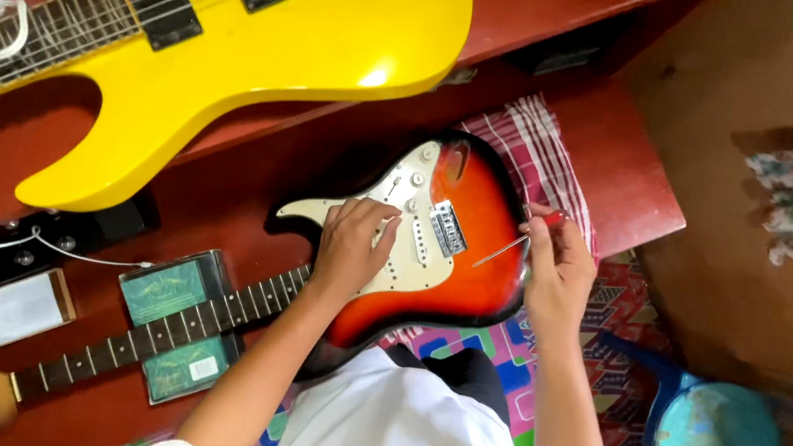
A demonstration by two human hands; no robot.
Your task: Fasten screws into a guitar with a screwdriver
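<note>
The left hand (351, 243) is pressing flat, fingers spread, on the sunburst guitar (459, 251) lying across the red worktop (251, 175)'s near edge, steadying it, while the right hand (558, 263) is pinching a red-handled screwdriver (515, 245), angling its tip toward the bridge (448, 227).

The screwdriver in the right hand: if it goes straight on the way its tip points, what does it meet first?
Probably the metal bridge of the sunburst guitar. The right hand aims the screwdriver down-left at it; whether the tip already touches is unclear.
</note>
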